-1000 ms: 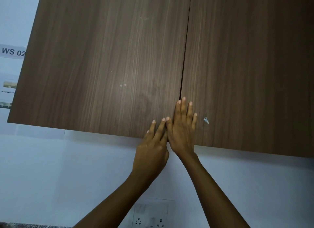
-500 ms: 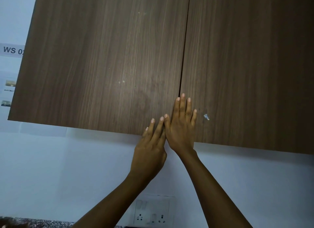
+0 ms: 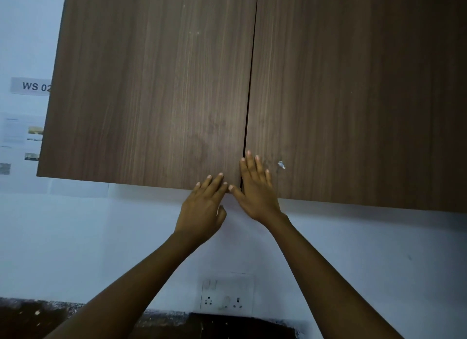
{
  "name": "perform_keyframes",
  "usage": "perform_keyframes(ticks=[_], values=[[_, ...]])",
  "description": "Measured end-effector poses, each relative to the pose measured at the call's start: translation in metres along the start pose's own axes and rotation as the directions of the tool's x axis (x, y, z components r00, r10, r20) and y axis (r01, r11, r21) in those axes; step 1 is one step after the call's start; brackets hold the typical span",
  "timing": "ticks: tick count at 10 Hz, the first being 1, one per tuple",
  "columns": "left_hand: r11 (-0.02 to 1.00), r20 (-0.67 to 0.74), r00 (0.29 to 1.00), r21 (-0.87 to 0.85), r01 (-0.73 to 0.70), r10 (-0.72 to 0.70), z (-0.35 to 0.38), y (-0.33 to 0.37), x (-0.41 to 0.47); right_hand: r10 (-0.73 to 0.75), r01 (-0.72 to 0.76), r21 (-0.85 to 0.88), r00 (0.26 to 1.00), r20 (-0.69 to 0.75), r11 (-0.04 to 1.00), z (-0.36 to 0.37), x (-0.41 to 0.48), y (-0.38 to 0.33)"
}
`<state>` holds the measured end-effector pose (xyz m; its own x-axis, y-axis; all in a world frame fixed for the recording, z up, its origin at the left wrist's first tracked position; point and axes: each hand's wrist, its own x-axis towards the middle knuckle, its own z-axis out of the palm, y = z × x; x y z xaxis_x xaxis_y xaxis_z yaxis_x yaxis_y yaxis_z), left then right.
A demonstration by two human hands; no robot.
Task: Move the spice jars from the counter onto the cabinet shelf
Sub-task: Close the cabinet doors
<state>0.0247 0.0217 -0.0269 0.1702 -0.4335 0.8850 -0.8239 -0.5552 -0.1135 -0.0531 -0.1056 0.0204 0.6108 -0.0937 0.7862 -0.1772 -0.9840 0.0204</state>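
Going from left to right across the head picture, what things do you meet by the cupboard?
WS 02 label → left cabinet door → left hand → right hand → right cabinet door.

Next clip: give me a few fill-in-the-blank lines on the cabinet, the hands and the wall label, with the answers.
The two cabinet doors are both ___.
The left hand and right hand lie with straight fingers where the doors meet, at their ___ edge.
The wall label reads WS ___.
The number of spice jars in view is ___.
Missing words: closed; bottom; 02; zero.
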Motion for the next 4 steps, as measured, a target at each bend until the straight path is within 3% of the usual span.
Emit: perform_keyframes(ticks=[3,4], values=[[0.999,0.208,0.977,0.037,0.034,-0.041,-0.033,0.02,-0.025,-0.002,0.006,-0.016,0.982,0.19,1.0,-0.007,-0.071,0.013],[0.998,0.173,0.985,0.067,0.009,-0.02,-0.041,0.018,-0.037,0.03,-0.018,-0.136,0.996,0.089,0.991,-0.018,-0.093,0.012]])
